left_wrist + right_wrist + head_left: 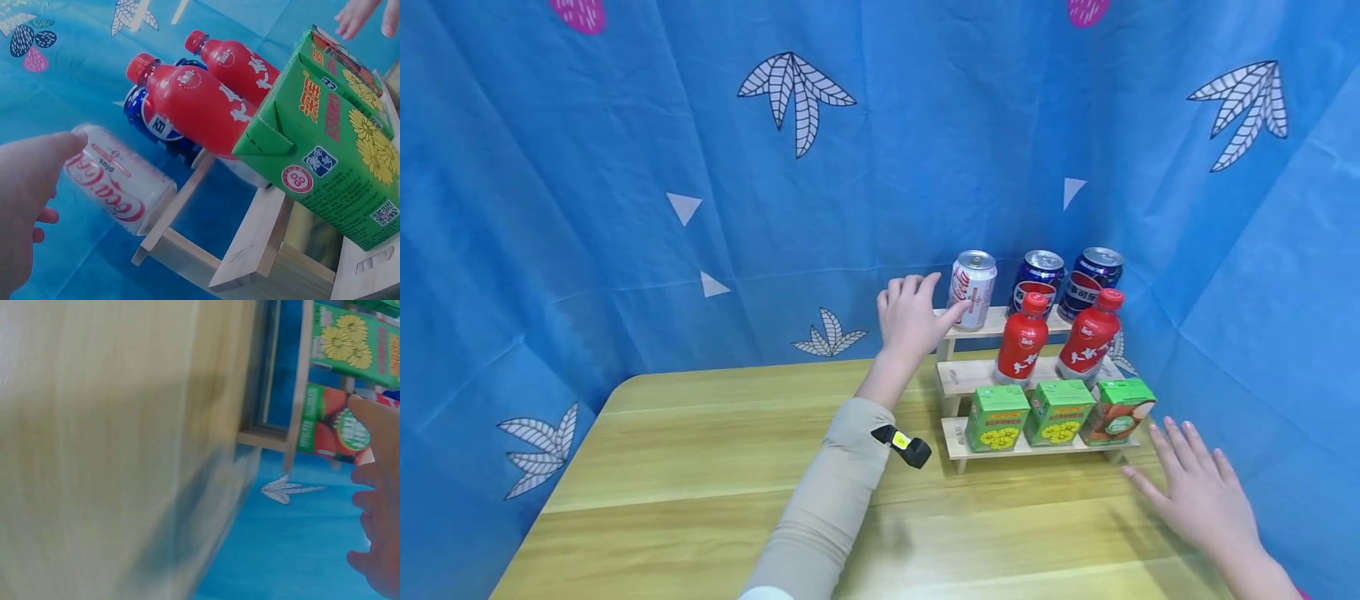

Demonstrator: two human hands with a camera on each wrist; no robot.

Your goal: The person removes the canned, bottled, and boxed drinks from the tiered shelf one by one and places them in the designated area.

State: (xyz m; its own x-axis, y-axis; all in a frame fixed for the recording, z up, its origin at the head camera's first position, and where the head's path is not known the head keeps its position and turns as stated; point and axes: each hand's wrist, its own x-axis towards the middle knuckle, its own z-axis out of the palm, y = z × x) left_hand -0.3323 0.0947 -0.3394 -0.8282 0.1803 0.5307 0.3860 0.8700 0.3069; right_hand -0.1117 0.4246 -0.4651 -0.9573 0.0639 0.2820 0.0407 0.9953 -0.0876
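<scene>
Where the top step of the wooden tiered rack [992,327] ends on its left, a white cola can [973,289] stands upright. Left hand [912,317]: raised beside the can, fingers loosely spread, thumb tip reaching to the can's side; whether it actually touches cannot be told, and nothing is gripped. On the same step, to the right of the white can: two blue cola cans [1037,281], upright, side by side. Middle step: two red bottles [1022,341] with red caps, upright, standing in front of the blue cans. Bottom step: two green cartons with yellow flowers [997,417], set side by side, then one green and brown carton [1117,410] at the right end. Right hand [1201,493]: released, palm down, fingers straight and spread flat on the wooden table [700,467], near the rack's right foot, holding nothing. Left forearm: beige sleeve [831,500], small black device with yellow tag [902,444] at the wrist. Backdrop: blue cloth with leaf print [625,167] behind and beside the table.
</scene>
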